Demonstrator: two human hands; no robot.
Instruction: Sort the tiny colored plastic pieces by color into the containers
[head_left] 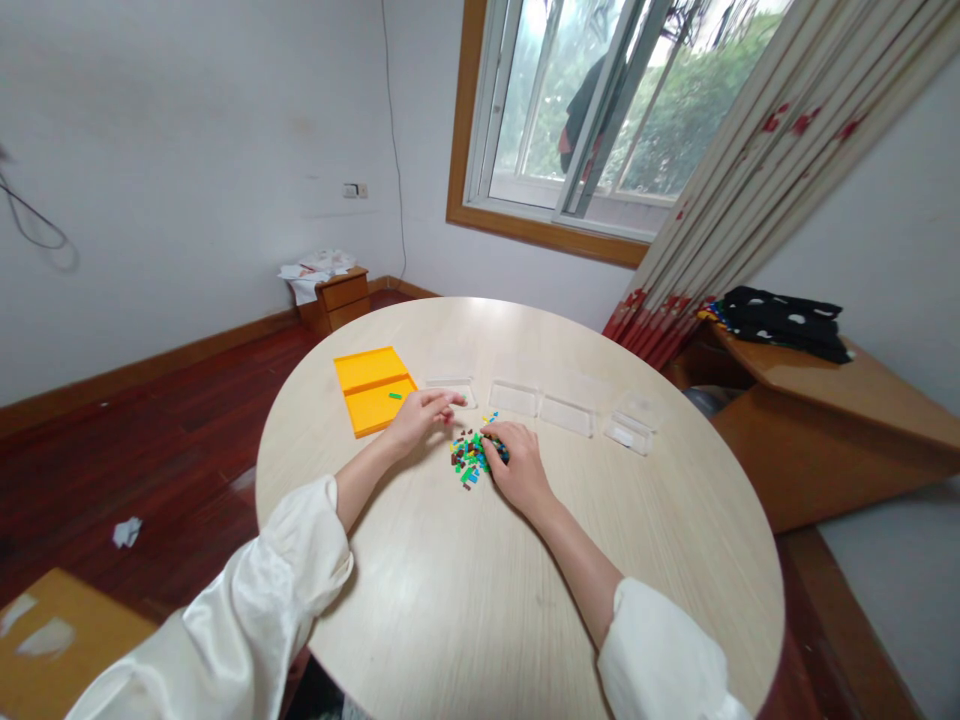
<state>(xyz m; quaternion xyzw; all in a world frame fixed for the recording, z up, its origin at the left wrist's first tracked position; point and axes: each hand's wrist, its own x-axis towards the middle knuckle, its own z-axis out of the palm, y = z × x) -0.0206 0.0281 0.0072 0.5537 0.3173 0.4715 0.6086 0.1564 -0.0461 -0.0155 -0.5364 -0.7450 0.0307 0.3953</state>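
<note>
A heap of small toy building bricks in green, blue, brown and yellow lies on the round table. My right hand rests at the heap's right side, its fingers and thumb apart and curved over the bricks. To the upper left of the heap, my left hand hovers with its fingers stretched to the right, near a clear plastic box. A tiny green spot shows by its fingertips; whether they touch it is unclear. Left of that hand, an opened yellow case holds one green brick.
Two clear trays stand behind the heap, and a smaller clear box sits farther right. The pale round table has a curved edge. A wooden cabinet stands at the right, under a window and curtain.
</note>
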